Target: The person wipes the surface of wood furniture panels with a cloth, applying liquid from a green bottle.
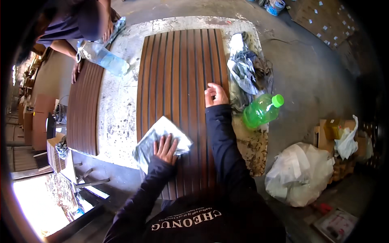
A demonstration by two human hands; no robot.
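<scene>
The left hand [165, 149] spreads flat on the cloth [145, 142] at the panel's [182, 81] near left, seemingly pressing it down. The right hand [216, 96] curls by the panel's right edge; I can't tell whether it pinches anything. Rags [244, 75] lie right, probably for easy reach.

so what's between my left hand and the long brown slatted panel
In the head view, a whitish, roughly square cloth lies between them: it rests on the brown slatted panel, with your left hand on top.
</scene>
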